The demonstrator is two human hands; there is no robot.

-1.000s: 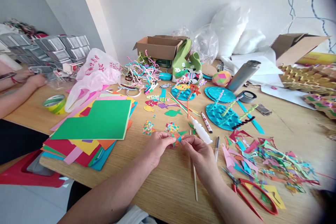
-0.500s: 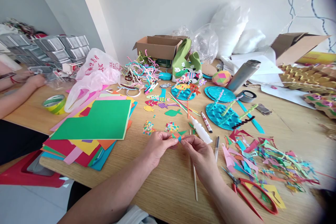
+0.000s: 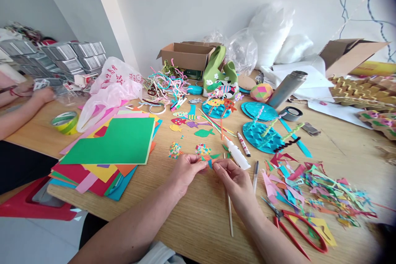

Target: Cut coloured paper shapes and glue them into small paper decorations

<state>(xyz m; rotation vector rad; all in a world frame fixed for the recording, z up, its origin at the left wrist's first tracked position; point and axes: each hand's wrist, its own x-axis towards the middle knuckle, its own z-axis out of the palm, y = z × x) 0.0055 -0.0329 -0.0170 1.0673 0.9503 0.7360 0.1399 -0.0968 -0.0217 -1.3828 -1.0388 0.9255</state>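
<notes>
Between my hands is a small orange paper cutout [image 3: 212, 161] with green and blue pieces on it; its full outline is hidden by fingers. My left hand [image 3: 192, 170] pinches its left end. At the right end, the thumb and fingers of my right hand [image 3: 230, 174] are closed on it near the blue strip. Just beyond lie two piles of tiny paper bits [image 3: 202, 149] and a green paper fish [image 3: 204, 133]. A white glue bottle [image 3: 237, 154] lies close to my right hand, and a thin wooden stick [image 3: 229, 214] runs beneath that wrist.
Coloured paper sheets [image 3: 123, 142] are stacked on the left. Red-handled scissors [image 3: 297, 227] and paper scraps [image 3: 312, 189] lie on the right. Blue decorated discs [image 3: 260, 136], a metal flask [image 3: 287, 88] and a green felt bag [image 3: 218, 72] stand behind. Another person's hands [image 3: 40, 95] are at far left.
The cutout has turned slightly between my fingers, showing more orange and a blue strip at its right. My right fingertips have shifted a little; both hands still grip it.
</notes>
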